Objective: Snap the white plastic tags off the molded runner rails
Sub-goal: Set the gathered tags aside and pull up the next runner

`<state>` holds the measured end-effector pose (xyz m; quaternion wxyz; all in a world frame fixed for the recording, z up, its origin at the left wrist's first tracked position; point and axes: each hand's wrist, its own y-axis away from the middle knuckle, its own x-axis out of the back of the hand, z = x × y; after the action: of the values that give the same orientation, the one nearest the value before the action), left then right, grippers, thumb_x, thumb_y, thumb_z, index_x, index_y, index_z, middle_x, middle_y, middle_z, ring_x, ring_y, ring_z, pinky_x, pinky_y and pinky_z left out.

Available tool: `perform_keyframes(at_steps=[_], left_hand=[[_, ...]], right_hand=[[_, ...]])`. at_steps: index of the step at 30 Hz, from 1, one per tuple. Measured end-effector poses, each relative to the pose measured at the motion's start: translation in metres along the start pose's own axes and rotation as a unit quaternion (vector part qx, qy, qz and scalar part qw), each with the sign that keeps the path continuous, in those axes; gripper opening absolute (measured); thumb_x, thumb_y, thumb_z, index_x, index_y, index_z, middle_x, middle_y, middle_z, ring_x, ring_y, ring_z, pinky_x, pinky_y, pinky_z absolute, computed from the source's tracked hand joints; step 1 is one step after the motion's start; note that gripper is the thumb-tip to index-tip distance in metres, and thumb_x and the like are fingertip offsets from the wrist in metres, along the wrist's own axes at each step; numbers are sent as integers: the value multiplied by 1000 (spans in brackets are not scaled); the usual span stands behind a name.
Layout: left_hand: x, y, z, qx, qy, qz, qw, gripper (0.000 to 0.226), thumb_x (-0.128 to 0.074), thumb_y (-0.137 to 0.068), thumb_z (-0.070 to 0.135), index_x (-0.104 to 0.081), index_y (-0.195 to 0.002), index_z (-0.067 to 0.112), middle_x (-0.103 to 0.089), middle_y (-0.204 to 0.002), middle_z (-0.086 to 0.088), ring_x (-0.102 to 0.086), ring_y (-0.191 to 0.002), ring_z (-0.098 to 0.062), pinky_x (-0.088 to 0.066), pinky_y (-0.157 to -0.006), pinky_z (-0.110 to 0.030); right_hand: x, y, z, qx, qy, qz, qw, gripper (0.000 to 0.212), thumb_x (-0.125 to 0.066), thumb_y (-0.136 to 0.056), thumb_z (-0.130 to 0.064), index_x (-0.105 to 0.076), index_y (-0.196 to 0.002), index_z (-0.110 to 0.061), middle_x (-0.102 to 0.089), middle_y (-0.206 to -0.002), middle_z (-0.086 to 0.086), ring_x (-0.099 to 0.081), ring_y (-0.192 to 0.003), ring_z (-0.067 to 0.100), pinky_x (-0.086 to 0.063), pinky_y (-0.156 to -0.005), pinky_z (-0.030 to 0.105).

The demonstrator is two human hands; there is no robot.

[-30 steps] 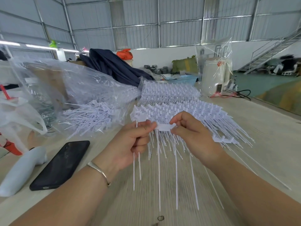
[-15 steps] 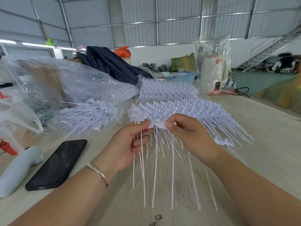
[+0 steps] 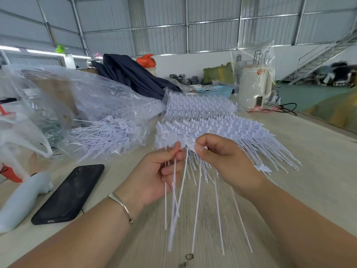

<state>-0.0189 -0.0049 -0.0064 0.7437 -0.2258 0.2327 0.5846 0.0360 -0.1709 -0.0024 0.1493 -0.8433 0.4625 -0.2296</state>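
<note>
I hold a white runner rail with long thin tags (image 3: 197,200) hanging down from it, just above the table. My left hand (image 3: 156,173) pinches a bunch of loose tag stems and the rail's left end. My right hand (image 3: 222,159) pinches the flat white head of a tag at the rail's top. Behind my hands lies a stack of uncut rails (image 3: 212,130), with a second stack (image 3: 199,105) farther back. A pile of separated tags (image 3: 108,136) lies on clear plastic to the left.
A black phone (image 3: 69,192) lies face down at the left, next to a white object (image 3: 21,198). Large clear plastic bags (image 3: 58,97) fill the left side. A dark cloth (image 3: 133,74), a blue basket (image 3: 214,90) and a wrapped white appliance (image 3: 253,86) stand at the back.
More stems have gathered in my left hand, and they now hang crossed. My right hand has shifted a little to the right along the rail.
</note>
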Motion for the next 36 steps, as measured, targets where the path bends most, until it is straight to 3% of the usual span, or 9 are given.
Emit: perform_keyframes(at_steps=[4, 10, 12, 15, 17, 20, 25, 29, 36], left_hand=[[-4, 2, -2, 65, -31, -65, 995, 25, -88, -65, 24, -67, -70, 11, -51, -57, 4, -29, -32, 0, -14, -33, -14], [-4, 7, 5, 132, -75, -42, 988, 31, -94, -52, 27, -67, -62, 14, -32, -50, 8, -18, -30, -1, -7, -34, -16], [-7, 6, 3, 131, -77, -36, 988, 30, -92, -56, 29, -67, -62, 15, -24, -54, 8, -23, -28, 0, -8, -34, -16], [-8, 3, -1, 94, -92, -6, 991, 24, -72, -76, 35, -67, -63, 15, -35, -47, 9, -28, -27, 0, -10, -33, -15], [-8, 1, -2, 54, -91, 8, 994, 26, -61, -80, 34, -70, -66, 14, -38, -44, 8, -27, -27, 0, -14, -32, -14], [-6, -1, 3, -25, -116, 56, 991, 21, -65, -78, 31, -69, -69, 12, -37, -44, 5, -24, -27, -3, -17, -30, -18], [0, 1, 3, -134, -323, 201, 915, 32, -66, -87, 29, -54, -61, 15, -40, -48, -3, -22, -37, -11, -7, -58, -41], [0, -1, 1, -128, -317, 186, 921, 23, -63, -89, 30, -69, -71, 18, -37, -45, 0, -23, -36, -9, -7, -54, -38], [3, -1, 5, -113, -325, 124, 931, 20, -64, -82, 19, -66, -76, 0, -32, -35, 1, -24, -30, -8, -22, -36, -16]], right_hand=[[-3, 1, 1, 9, -40, -53, 998, 16, -52, -97, -11, -58, -92, 3, -51, -84, 32, -42, -80, 23, -34, -79, 38], [-5, 3, -3, 40, -36, -70, 996, 14, -53, -96, -16, -63, -90, -8, -57, -80, 18, -46, -76, 22, -36, -76, 35], [-5, 2, -4, 45, -44, -66, 996, 15, -53, -95, -19, -63, -90, -9, -56, -81, 24, -47, -76, 29, -38, -76, 40], [-5, 1, -3, 45, -50, -56, 996, 16, -53, -96, -14, -62, -91, -2, -52, -82, 33, -46, -74, 31, -38, -74, 46], [-4, 0, -5, 45, -44, -39, 997, 14, -55, -95, -16, -64, -86, -9, -51, -77, 30, -43, -71, 26, -36, -71, 39], [2, -1, -5, 26, -37, -1, 999, 21, -61, -91, -18, -64, -72, -24, -50, -60, 10, -36, -63, 20, -35, -61, 25], [13, -3, 4, -32, -7, 68, 997, 23, -68, -87, -21, -61, -75, -2, -33, -60, 11, -24, -53, 21, -22, -47, 24], [13, -4, 1, -37, -29, 79, 996, 18, -68, -86, -16, -65, -74, -3, -35, -64, 12, -26, -60, 26, -22, -55, 31], [21, -6, -2, -79, -73, 32, 994, 10, -66, -80, 0, -70, -71, -2, -45, -60, 9, -38, -51, 9, -33, -51, 14]])
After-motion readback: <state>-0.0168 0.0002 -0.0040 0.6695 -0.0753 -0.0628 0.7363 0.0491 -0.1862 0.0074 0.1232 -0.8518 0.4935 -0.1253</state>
